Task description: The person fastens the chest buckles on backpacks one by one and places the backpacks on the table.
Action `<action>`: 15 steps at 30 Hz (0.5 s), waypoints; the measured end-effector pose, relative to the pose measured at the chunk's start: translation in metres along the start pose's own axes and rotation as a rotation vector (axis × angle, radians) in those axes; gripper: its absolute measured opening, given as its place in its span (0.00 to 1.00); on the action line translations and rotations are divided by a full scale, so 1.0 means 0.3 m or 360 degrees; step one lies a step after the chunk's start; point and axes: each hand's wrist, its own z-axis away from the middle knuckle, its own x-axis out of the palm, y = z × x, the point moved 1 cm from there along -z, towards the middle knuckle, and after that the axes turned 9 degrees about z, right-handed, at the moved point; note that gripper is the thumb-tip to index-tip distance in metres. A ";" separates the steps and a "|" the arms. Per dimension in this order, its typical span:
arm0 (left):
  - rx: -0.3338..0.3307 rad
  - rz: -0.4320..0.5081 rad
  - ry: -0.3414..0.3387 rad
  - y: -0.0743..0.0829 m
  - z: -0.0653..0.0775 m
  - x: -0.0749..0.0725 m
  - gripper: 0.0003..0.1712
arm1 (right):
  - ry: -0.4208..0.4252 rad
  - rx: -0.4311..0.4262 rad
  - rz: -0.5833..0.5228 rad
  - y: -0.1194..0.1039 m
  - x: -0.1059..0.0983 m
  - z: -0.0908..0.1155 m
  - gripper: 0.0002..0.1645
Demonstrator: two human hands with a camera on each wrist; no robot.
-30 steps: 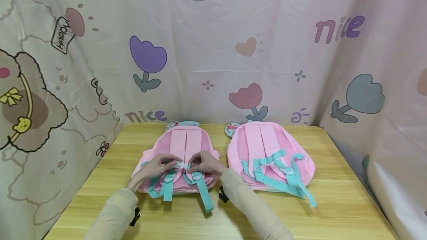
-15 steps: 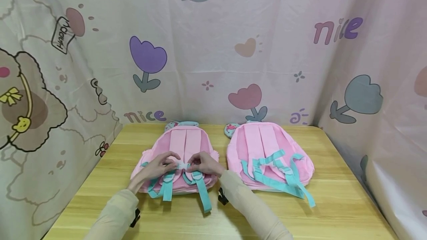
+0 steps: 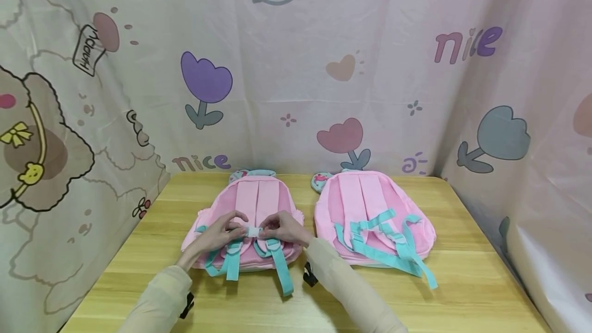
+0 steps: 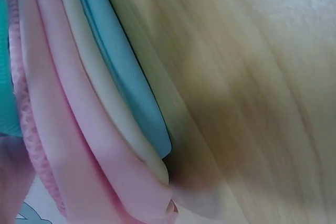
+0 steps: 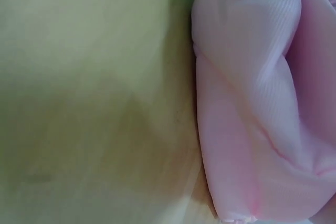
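A pink backpack [image 3: 250,194] lies back side up on the left of the table, its turquoise strap ends hanging towards the front. Over its shoulder straps sits a white buckle [image 3: 253,232], its halves pushed together. My left hand [image 3: 219,231] pinches the buckle's left end, and my right hand [image 3: 285,227] pinches the right end, where turquoise webbing runs in. Fingertips hide both ends. Only the bag's pink side [image 4: 94,129] and pale blue edge fill the left wrist view, with a sliver of hand. The right wrist view has the bag's pink side panel [image 5: 252,119].
A second pink backpack [image 3: 365,204] lies to the right, also back side up, turquoise webbing [image 3: 388,258] draped over its lower part and onto the wooden table [image 3: 259,312]. Behind the table hangs a printed curtain [image 3: 277,81].
The white buckle's halves have come closer together; its prongs, visible a second ago, no longer show. Both hands stay almost in place. The backpacks have not moved.
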 end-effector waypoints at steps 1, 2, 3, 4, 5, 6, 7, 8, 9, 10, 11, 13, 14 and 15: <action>0.0007 0.0008 -0.0004 0.000 0.000 0.000 0.19 | 0.0007 -0.0005 0.0005 0.000 -0.001 0.002 0.10; 0.0012 0.0010 -0.0007 0.001 0.000 -0.001 0.19 | 0.0013 -0.0012 0.0006 -0.001 -0.003 0.005 0.10; 0.0017 0.0011 -0.0010 0.001 0.000 -0.001 0.19 | 0.0017 -0.0025 0.0005 -0.002 -0.005 0.006 0.10; 0.0020 0.0011 -0.0011 0.002 -0.001 -0.001 0.19 | 0.0018 -0.0035 0.0007 -0.004 -0.009 0.009 0.10; 0.0018 0.0006 -0.0009 0.004 0.000 -0.002 0.19 | 0.0017 -0.0046 0.0008 -0.008 -0.015 0.013 0.10; 0.0016 -0.0003 -0.0007 0.005 0.000 -0.003 0.19 | 0.0017 -0.0051 0.0018 -0.012 -0.021 0.017 0.10; 0.0010 -0.0014 -0.0001 0.007 0.002 -0.003 0.20 | 0.0015 -0.0052 0.0029 -0.016 -0.027 0.022 0.10; 0.0005 -0.0034 0.0010 0.009 0.003 -0.004 0.20 | 0.0013 -0.0052 0.0040 -0.018 -0.033 0.027 0.10; -0.0008 -0.0066 0.0029 0.012 0.005 -0.003 0.20 | 0.0013 -0.0039 0.0052 -0.022 -0.041 0.034 0.10; -0.0017 -0.0100 0.0049 0.016 0.007 -0.002 0.20 | 0.0013 -0.0032 0.0073 -0.025 -0.049 0.041 0.10; -0.0025 -0.0141 0.0074 0.021 0.009 0.000 0.20 | 0.0015 -0.0025 0.0090 -0.028 -0.058 0.049 0.10; -0.0033 -0.0205 0.0129 0.033 0.010 0.003 0.20 | 0.0024 -0.0019 0.0127 -0.033 -0.077 0.068 0.11; -0.0037 -0.0252 0.0164 0.040 0.009 0.004 0.20 | 0.0031 -0.0024 0.0144 -0.034 -0.088 0.079 0.12; -0.0039 -0.0290 0.0201 0.048 0.009 0.006 0.20 | 0.0036 -0.0023 0.0146 -0.037 -0.100 0.094 0.13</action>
